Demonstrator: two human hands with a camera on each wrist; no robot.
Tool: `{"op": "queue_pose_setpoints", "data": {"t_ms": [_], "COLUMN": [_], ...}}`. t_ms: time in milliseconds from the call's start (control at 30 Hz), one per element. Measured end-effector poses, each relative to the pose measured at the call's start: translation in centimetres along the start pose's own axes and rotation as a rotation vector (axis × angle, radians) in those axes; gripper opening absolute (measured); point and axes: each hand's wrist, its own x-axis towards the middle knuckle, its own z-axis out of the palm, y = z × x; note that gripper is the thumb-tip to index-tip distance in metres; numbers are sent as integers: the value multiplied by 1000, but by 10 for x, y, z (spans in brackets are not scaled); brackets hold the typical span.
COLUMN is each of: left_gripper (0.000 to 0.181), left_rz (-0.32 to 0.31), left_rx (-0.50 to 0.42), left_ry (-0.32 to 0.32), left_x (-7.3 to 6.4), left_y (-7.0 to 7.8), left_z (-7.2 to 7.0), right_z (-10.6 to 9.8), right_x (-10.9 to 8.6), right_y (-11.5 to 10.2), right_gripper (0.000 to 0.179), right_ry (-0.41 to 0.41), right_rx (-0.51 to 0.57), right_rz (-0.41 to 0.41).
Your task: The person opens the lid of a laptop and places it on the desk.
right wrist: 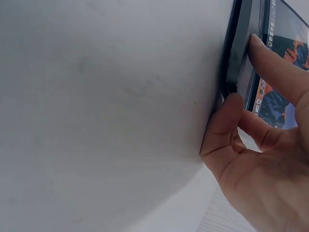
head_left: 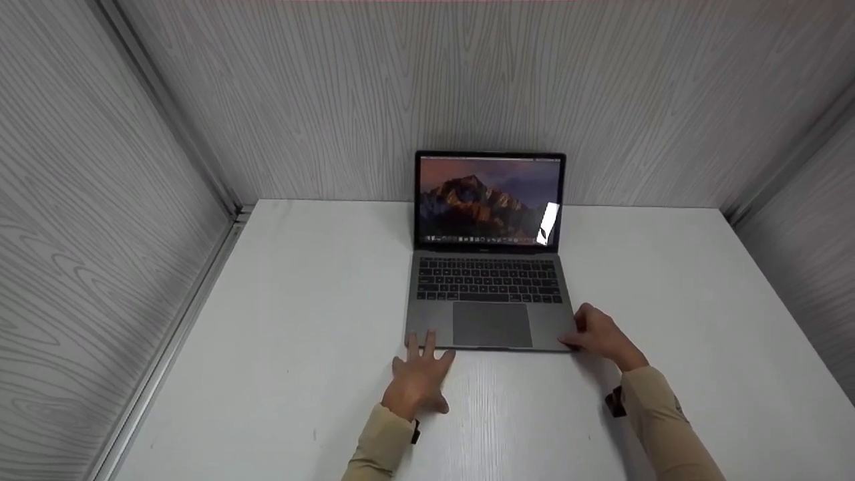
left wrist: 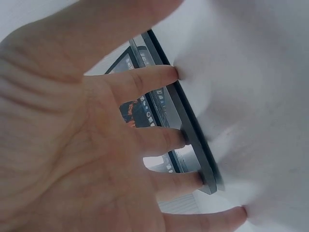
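An unfolded grey laptop [head_left: 492, 325] sits on the white table, its lit screen [head_left: 491, 200] showing a mountain picture. At its front left corner is my left hand [head_left: 419, 382], fingers spread and straight. In the left wrist view, fingertips touch the laptop's front edge [left wrist: 186, 113], while the little finger reaches the table beside it. My right hand [head_left: 601, 339] pinches the front right corner. From the right wrist, the thumb lies on top of the laptop [right wrist: 240, 46] and the curled fingers are at its underside; how far under they reach is hidden.
The white table [head_left: 320, 280] extends around the laptop on both sides. A wood-grain panel [head_left: 334, 100] rises behind it, with side panels [head_left: 100, 234] at left and right. A metal rail [head_left: 180, 321] runs along the left edge.
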Motion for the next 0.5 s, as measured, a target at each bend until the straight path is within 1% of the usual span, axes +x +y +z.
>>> {"op": "queue_pose_setpoints", "data": {"t_ms": [200,233,367,500], "left_gripper": [92,92,91,89], "left_rz": [4,7,18,53], "left_rx": [-39,-36,-13,3], "left_ry": [6,7,15,42], "left_x": [-7,-7,-7,-6], "left_y": [-1,-1,-4,-10], "left_z": [0,0,-3,-4], "right_z": [1,1,3,2], "right_x": [-1,-1,-1,1], "right_y": [-4,-4,-4,-4], "right_gripper": [37,36,37,35], "right_ry": [-19,-13,7,36], "right_rx": [13,13,2,-8], "right_rz": [14,18,-9,-38]}}
